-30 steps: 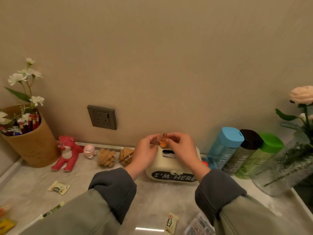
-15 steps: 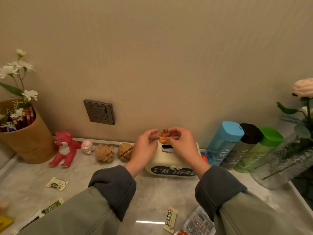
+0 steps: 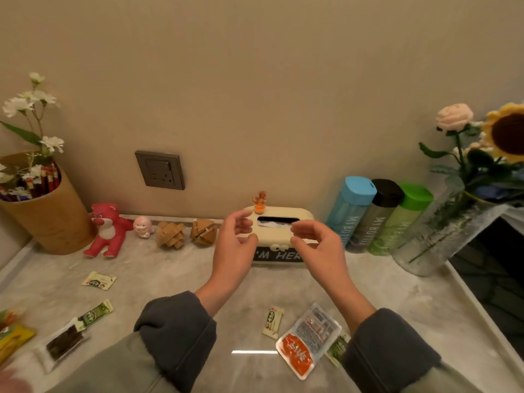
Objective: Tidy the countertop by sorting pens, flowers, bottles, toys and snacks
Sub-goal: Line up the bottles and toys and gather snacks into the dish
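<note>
Grey-cuffed left hand (image 3: 235, 245) and right hand (image 3: 319, 248) hover before the cream tissue box (image 3: 304, 216), fingers loosely curled, thumb and forefinger parted, holding nothing. Just beyond the left fingertips, apart from them, a small orange figurine (image 3: 259, 201) stands upright on the box's rear left corner, beside the slot. Left of the box, two wooden puzzles (image 3: 171, 234), a pink toy (image 3: 143, 226) and a red bear (image 3: 106, 231) line the wall; right, three bottles (image 3: 377, 217). Snack packets (image 3: 307, 338) lie on the countertop (image 3: 170, 273) nearer the person.
</note>
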Available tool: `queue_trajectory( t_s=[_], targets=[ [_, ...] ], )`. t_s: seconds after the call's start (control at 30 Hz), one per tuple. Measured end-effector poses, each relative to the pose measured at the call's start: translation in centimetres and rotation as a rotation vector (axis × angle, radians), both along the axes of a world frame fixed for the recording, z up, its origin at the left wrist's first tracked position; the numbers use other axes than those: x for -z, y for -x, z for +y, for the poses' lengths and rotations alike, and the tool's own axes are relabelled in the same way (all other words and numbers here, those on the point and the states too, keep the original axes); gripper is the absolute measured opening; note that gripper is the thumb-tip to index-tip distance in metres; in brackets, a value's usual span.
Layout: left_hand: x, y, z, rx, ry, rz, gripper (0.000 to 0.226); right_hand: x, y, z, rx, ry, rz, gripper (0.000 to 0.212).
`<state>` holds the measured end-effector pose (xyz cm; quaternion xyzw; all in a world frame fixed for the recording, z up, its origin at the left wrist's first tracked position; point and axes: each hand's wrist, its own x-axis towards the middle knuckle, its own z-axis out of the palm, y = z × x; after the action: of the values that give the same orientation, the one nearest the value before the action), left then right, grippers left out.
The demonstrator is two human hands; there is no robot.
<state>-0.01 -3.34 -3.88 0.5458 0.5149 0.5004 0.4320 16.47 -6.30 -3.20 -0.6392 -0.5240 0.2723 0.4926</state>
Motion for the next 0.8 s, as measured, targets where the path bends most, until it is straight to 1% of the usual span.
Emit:
queue_trajectory(
  t_s=[0.1,0.27,0.37,0.47,0.53,0.67,0.8],
  targets=[
    [0.9,-0.5,-3.1,0.091,0.035,0.008,0.039,1.3,-1.1,-3.6,0.03,0.059,0.021,0.023],
    [3.9,-2.6,-8.1,0.198,0.128,0.057,0.036,4.0,-2.7,-8.6,0.113,0.167,0.018,0.021],
    [5.5,-3.8,-10.7,0.248,0.153,0.06,0.039,5.5,-3.6,-11.2,0.13,0.175,0.008,0.022],
    [6.7,-4.8,-12.8,0.275,0.173,0.079,0.042,6.7,-4.6,-13.4,0.112,0.148,-0.017,0.028],
    [7.2,-5.1,-13.8,0.279,0.152,0.109,0.042,7.1,-4.9,-14.2,0.115,0.112,-0.062,0.032],
    [8.0,-6.3,-15.8,0.28,0.067,0.266,0.04,8.4,-6.4,-15.4,0.114,0.052,-0.167,0.043],
    [8.9,-7.8,-17.2,0.241,-0.033,0.406,0.038,10.3,-8.1,-16.0,0.11,0.136,-0.215,0.053]
  ],
)
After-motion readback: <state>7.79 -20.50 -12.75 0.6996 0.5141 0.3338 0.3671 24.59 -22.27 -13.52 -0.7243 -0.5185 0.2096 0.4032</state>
